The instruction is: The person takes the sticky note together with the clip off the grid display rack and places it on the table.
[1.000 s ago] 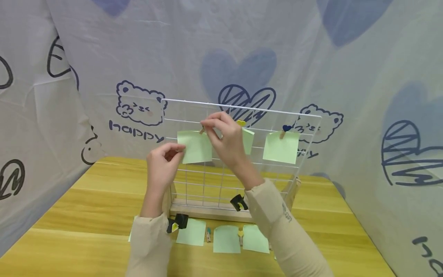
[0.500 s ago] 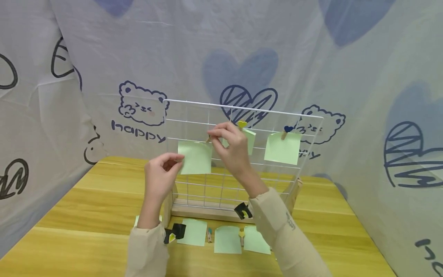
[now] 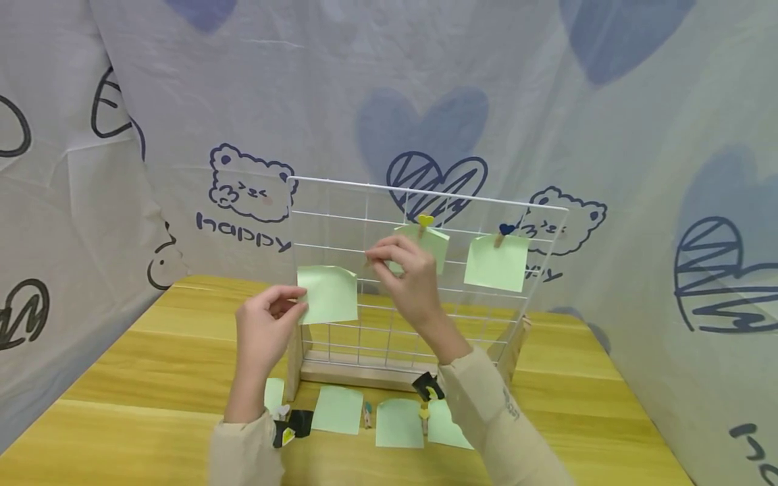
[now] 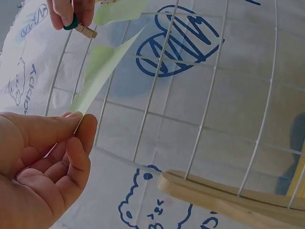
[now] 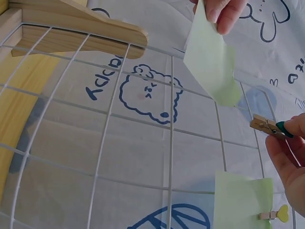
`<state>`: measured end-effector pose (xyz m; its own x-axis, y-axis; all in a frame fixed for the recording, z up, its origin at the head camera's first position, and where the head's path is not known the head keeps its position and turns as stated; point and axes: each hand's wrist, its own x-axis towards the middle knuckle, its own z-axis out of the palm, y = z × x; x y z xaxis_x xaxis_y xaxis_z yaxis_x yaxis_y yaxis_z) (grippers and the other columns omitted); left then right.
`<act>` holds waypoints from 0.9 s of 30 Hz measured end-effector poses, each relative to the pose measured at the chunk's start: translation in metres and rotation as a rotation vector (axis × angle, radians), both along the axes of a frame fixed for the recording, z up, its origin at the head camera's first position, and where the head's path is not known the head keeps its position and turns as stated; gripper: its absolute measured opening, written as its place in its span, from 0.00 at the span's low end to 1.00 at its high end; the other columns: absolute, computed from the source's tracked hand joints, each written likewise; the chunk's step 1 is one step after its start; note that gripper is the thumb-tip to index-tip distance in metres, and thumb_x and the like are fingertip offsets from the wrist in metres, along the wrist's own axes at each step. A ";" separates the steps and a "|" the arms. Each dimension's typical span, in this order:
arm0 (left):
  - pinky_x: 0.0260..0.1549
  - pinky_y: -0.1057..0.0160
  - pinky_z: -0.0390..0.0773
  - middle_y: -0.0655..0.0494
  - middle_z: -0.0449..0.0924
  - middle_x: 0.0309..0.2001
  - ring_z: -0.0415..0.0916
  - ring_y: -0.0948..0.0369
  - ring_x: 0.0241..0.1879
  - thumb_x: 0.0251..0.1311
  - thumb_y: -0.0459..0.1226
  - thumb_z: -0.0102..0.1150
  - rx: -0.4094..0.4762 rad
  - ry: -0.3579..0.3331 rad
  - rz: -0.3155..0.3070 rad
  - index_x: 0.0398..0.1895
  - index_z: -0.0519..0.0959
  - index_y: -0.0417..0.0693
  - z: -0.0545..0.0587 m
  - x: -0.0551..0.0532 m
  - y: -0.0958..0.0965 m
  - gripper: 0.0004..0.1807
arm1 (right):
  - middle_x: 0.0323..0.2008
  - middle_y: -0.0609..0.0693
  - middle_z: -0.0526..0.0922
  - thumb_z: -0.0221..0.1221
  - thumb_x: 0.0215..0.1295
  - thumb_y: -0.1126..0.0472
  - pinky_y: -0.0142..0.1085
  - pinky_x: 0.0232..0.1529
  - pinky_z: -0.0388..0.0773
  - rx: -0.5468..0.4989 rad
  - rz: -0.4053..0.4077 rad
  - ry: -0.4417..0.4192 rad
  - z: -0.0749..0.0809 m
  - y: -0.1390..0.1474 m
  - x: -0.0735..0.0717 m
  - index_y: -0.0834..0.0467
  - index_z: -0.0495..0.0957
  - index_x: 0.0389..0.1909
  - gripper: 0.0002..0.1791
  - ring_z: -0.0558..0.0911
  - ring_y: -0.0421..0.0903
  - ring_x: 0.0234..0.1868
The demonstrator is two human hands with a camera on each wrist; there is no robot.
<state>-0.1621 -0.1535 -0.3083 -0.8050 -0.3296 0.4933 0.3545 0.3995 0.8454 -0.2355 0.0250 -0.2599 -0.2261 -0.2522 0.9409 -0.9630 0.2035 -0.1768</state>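
Observation:
My left hand (image 3: 267,331) pinches the left edge of a pale green sticky note (image 3: 329,295) between thumb and forefinger, in front of the left part of a white wire grid (image 3: 377,310). In the right wrist view the note's free corner bends. My right hand (image 3: 410,277) pinches a small wooden clothespin (image 5: 266,125) with a dark green top, apart from the note. Two more green notes hang on the grid: one under a yellow heart clothespin (image 3: 425,221), partly behind my right hand, the other note (image 3: 496,263) under a dark blue heart clothespin (image 3: 506,231).
The grid stands in a wooden base (image 3: 358,372) on a yellow wood-grain table (image 3: 152,351). In front of it lie several green notes (image 3: 399,423), with small clothespins (image 3: 367,414) between them. A printed white curtain (image 3: 340,74) hangs behind.
The note in my left hand has come down and to the left, away from the clothespin. My right hand has lowered with the clothespin, uncovering more of the middle note.

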 end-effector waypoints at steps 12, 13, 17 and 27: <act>0.24 0.75 0.71 0.45 0.79 0.28 0.72 0.65 0.24 0.49 0.25 0.60 -0.025 -0.055 0.024 0.34 0.80 0.35 -0.010 0.009 -0.008 0.07 | 0.25 0.57 0.79 0.59 0.43 0.81 0.32 0.28 0.76 -0.019 0.010 -0.053 -0.019 0.004 0.008 0.70 0.79 0.23 0.06 0.78 0.49 0.27; 0.24 0.74 0.71 0.45 0.79 0.28 0.72 0.65 0.24 0.49 0.25 0.60 -0.028 -0.058 0.029 0.34 0.80 0.35 -0.011 0.010 -0.008 0.07 | 0.25 0.57 0.79 0.60 0.43 0.81 0.32 0.28 0.76 -0.021 0.013 -0.060 -0.021 0.004 0.009 0.70 0.79 0.23 0.06 0.78 0.49 0.27; 0.23 0.74 0.71 0.46 0.79 0.26 0.72 0.64 0.23 0.49 0.25 0.60 -0.041 -0.062 0.039 0.33 0.80 0.36 -0.012 0.016 -0.010 0.07 | 0.26 0.56 0.79 0.60 0.42 0.82 0.31 0.27 0.75 -0.023 0.014 -0.093 -0.027 0.005 0.014 0.69 0.80 0.23 0.07 0.78 0.47 0.27; 0.21 0.74 0.70 0.46 0.79 0.26 0.71 0.66 0.22 0.49 0.25 0.60 -0.030 -0.087 0.050 0.33 0.80 0.35 -0.013 0.028 -0.018 0.06 | 0.29 0.55 0.79 0.62 0.44 0.79 0.32 0.34 0.77 0.022 0.049 -0.221 -0.041 0.005 0.026 0.68 0.80 0.26 0.07 0.79 0.48 0.32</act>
<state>-0.1337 -0.1712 -0.3209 -0.8279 -0.3567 0.4328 0.2593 0.4408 0.8593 -0.2091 0.0300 -0.3006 -0.4135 -0.2881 0.8637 -0.9100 0.1637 -0.3810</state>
